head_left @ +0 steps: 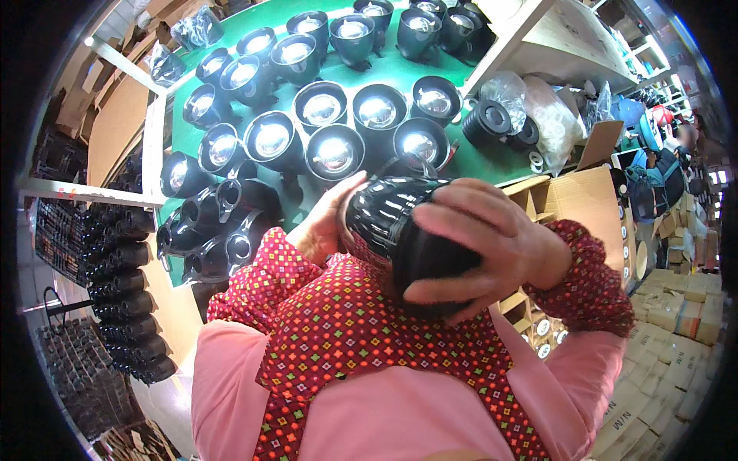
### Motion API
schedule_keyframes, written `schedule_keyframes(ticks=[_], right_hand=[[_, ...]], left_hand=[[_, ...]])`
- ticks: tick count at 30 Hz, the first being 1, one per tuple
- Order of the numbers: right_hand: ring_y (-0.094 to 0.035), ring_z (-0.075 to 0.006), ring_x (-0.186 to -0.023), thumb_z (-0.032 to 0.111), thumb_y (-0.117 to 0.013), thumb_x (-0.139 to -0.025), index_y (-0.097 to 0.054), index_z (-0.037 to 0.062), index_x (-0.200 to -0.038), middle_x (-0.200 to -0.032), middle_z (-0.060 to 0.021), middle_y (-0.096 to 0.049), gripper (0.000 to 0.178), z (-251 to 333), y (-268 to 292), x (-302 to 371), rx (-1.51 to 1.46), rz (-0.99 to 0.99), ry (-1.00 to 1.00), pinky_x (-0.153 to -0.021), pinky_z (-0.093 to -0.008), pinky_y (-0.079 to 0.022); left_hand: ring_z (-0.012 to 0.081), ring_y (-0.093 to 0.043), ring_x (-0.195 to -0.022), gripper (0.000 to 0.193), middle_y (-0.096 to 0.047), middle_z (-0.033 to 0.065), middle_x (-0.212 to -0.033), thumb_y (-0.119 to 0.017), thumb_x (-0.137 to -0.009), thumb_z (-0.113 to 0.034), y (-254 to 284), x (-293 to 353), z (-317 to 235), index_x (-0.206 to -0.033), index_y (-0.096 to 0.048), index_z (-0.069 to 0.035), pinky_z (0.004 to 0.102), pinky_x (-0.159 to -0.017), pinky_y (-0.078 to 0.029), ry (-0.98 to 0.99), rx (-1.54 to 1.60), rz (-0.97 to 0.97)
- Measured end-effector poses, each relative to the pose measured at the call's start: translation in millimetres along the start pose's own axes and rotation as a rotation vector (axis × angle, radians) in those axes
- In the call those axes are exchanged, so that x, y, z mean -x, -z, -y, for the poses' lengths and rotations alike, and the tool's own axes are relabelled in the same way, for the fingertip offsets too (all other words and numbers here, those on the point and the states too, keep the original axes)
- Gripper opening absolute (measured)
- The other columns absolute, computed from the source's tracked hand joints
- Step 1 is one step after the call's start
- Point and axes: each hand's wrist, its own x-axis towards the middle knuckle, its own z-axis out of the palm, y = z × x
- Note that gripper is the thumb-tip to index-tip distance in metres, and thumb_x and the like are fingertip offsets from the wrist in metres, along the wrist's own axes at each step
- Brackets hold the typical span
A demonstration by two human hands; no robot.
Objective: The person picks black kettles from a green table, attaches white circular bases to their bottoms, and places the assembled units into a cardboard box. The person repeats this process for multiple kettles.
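Close in front of my chest I hold a rounded black housing (387, 219), glossy on its left part and matte on its right. My left hand (327, 223) is closed against its left end, with part of the fingers hidden behind it. Over the matte end curve the fingers of my right hand (492, 242), gripping it from the right. Just beyond my hands, several black cup-shaped housings (335, 152) with shiny silvery insides stand mouth up on a green table (477, 157). To the left, several black housings with ring-like openings (223, 219) lie grouped at the table's edge.
Stacked black rings (492, 119) and clear plastic bags (550, 123) sit at the table's right. An open cardboard box (576, 203) with dividers is beside my right arm. On the left stands a rack of black parts (123, 300). Cartons (653, 369) are piled at the lower right.
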Motion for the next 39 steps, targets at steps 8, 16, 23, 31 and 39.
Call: schedule_keyframes(ticks=[8,16,23,31,39], right_hand=[[-0.056,-0.0373,-0.124,0.056,-0.069,-0.087,-0.076,0.0373,-0.124,-0.140,-0.0181,-0.058,0.043,22,-6,-27,0.025,-0.020,-0.043,-0.100,-0.0536,-0.053],[-0.058,-0.0400,-0.120,0.048,-0.078,-0.076,-0.078,0.0331,-0.120,-0.136,-0.0202,-0.060,0.047,44,-25,-11,0.043,-0.273,-0.295,-0.096,-0.0540,-0.054],[-0.054,-0.0468,-0.125,0.051,-0.080,-0.070,-0.078,0.0268,-0.119,-0.142,-0.0270,-0.055,0.054,58,-39,7,0.049,-0.406,-0.476,-0.100,-0.0563,-0.051],[-0.052,-0.0492,-0.129,0.058,-0.075,-0.076,-0.074,0.0154,-0.125,-0.147,-0.0313,-0.051,0.066,32,-56,30,0.030,-0.489,-0.486,-0.108,-0.0575,-0.043],[-0.039,-0.0361,-0.149,0.044,-0.098,-0.066,-0.026,0.0056,-0.166,-0.159,-0.0244,-0.036,0.129,10,-68,5,-0.710,-0.587,-0.994,-0.122,-0.0498,-0.033]], left_hand=[[0.0286,-0.076,-0.099,0.048,-0.079,0.0122,-0.113,-0.064,-0.101,-0.051,2,22,22,-0.122,-0.072,-0.008,0.0500,-0.091,-0.060,0.088,0.184,-0.050],[0.0310,-0.072,-0.115,0.054,-0.074,0.0157,-0.129,-0.058,-0.104,-0.050,1,40,17,-0.134,-0.067,-0.006,0.0504,-0.105,-0.056,-0.027,0.137,0.039],[0.0320,-0.065,-0.128,0.063,-0.066,0.0188,-0.142,-0.042,-0.108,-0.048,9,37,17,-0.146,-0.057,-0.001,0.0488,-0.111,-0.051,-0.261,-0.077,0.100],[0.0284,-0.064,-0.128,0.053,-0.068,0.0152,-0.139,-0.055,-0.105,-0.041,19,29,17,-0.142,-0.059,-0.003,0.0479,-0.113,-0.049,-0.237,0.033,0.065],[0.0257,-0.060,-0.128,0.052,-0.059,0.0142,-0.141,-0.061,-0.099,-0.016,19,42,3,-0.148,-0.047,-0.006,0.0411,-0.109,-0.047,-0.775,-0.204,0.021]])
